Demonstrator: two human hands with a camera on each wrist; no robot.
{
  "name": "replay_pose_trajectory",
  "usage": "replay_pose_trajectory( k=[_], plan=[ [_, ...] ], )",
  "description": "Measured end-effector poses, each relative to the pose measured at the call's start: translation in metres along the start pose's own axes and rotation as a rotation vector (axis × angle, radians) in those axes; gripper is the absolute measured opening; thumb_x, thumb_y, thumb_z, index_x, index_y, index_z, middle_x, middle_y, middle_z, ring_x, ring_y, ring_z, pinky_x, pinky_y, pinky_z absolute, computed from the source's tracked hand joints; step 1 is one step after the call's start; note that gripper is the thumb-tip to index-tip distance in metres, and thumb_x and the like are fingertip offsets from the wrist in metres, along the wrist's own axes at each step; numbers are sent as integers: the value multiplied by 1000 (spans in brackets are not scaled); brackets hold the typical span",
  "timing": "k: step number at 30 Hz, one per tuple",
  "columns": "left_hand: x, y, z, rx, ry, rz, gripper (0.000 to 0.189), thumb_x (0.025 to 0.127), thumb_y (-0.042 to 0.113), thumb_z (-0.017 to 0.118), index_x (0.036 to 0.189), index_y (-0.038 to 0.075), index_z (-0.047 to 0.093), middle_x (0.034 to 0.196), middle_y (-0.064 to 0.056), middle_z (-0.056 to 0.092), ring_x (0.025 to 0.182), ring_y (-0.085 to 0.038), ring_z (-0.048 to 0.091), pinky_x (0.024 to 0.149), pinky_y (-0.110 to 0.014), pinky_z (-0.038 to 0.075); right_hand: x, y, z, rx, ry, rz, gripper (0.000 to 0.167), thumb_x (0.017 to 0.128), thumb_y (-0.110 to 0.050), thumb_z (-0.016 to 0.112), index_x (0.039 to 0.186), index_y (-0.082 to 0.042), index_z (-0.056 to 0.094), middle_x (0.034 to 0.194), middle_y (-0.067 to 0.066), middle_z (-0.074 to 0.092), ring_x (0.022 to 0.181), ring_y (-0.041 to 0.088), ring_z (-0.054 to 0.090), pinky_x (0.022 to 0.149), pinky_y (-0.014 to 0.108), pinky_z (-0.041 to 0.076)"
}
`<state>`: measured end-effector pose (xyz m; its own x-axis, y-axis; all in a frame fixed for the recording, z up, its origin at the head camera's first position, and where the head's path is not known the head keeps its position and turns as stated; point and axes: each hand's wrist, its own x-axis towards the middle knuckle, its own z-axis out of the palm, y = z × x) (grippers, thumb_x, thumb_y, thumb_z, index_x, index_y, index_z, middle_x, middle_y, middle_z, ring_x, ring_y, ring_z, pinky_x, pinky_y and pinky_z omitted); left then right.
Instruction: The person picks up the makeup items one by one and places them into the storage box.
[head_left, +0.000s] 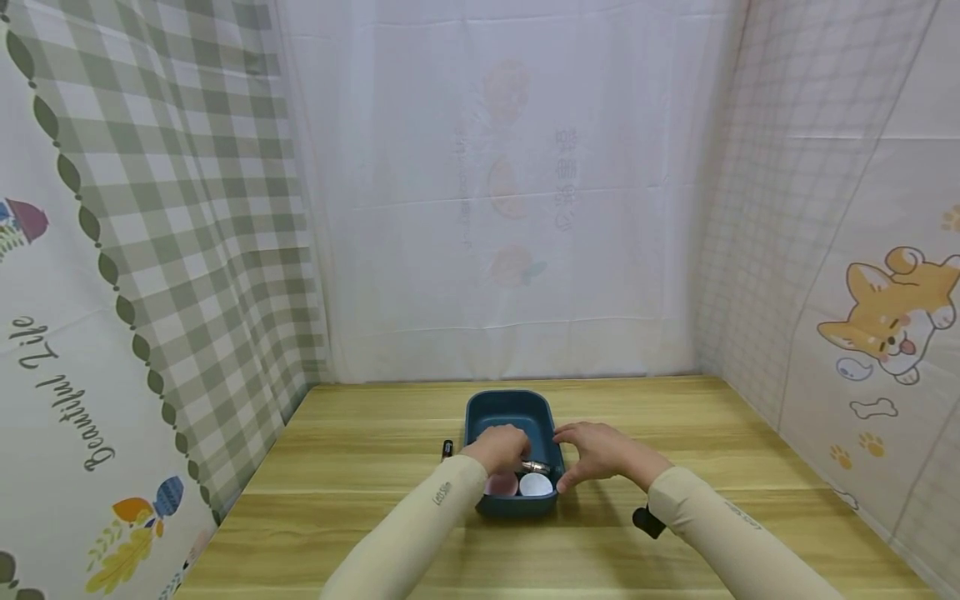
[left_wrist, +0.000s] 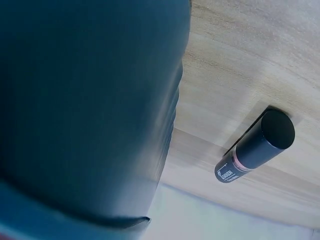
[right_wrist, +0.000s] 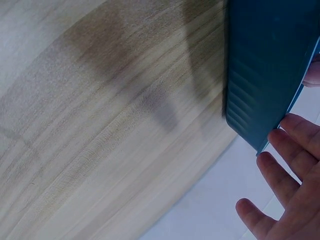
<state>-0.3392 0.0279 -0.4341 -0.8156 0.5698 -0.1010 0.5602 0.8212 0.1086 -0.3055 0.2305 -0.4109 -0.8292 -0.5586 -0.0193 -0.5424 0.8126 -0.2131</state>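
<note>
A dark teal bin [head_left: 512, 507] stands on the table, holding a white round-topped item [head_left: 536, 485], a pink round-topped item [head_left: 502, 484] and a silver tube [head_left: 537, 467]. My left hand [head_left: 501, 448] reaches in over its left side, fingers curled down at one end of the silver tube; the fingertips are partly hidden. At the right side, my right hand [head_left: 603, 454] spreads its thumb and fingers along the rim. In the right wrist view, the fairly straight fingers [right_wrist: 277, 175] meet the bin's edge [right_wrist: 272, 135].
A black lipstick-like tube [left_wrist: 255, 142] with a pink band stands on the table just left of the bin. The wood-grain table [head_left: 360, 500] is bordered by hanging cloths, including a white one [head_left: 420, 275] at the back. A black wrist device [head_left: 647, 522] is by the right sleeve.
</note>
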Motion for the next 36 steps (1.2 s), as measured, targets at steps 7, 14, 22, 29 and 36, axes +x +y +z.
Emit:
replay_pose_trajectory(
  k=[7, 14, 22, 29, 36],
  plan=[
    [-1, 1, -1, 27, -2, -8, 25, 88, 6, 73, 109, 20, 75, 105, 6, 70, 100, -12, 63, 90, -33, 50, 1, 1, 1, -5, -3, 2, 81, 71, -50, 86, 129, 2, 61, 136, 18, 57, 125, 40, 52, 100, 56, 41],
    [3, -3, -4, 31, 112, -24, 7, 88, 12, 75, 93, 15, 72, 83, 5, 65, 79, -13, 60, 81, -35, 51, 1, 1, 0, -11, 0, 2, 83, 71, -53, 85, 129, 1, 61, 136, 17, 58, 125, 40, 53, 100, 56, 42],
    [7, 2, 0, -30, 136, -83, 8, 93, 14, 70, 85, 14, 68, 78, 2, 63, 74, -13, 58, 76, -35, 51, 1, 1, 0, -4, -5, 10, 83, 71, -52, 85, 130, 2, 61, 136, 17, 57, 126, 40, 52, 101, 56, 41],
    [5, 0, 1, -231, 129, -13, 18, 94, 8, 66, 112, 8, 71, 106, -3, 70, 97, -15, 64, 82, -29, 52, 1, -1, -1, -6, 3, -7, 82, 72, -50, 85, 129, 3, 61, 136, 19, 57, 125, 40, 52, 100, 57, 41],
    [-1, -7, -6, -189, 132, -13, 23, 94, 13, 68, 116, 12, 70, 114, -1, 69, 102, -14, 63, 86, -31, 51, 0, -1, -1, 6, -2, 12, 82, 71, -51, 85, 129, 2, 61, 136, 18, 57, 125, 40, 52, 100, 58, 41]
  ],
)
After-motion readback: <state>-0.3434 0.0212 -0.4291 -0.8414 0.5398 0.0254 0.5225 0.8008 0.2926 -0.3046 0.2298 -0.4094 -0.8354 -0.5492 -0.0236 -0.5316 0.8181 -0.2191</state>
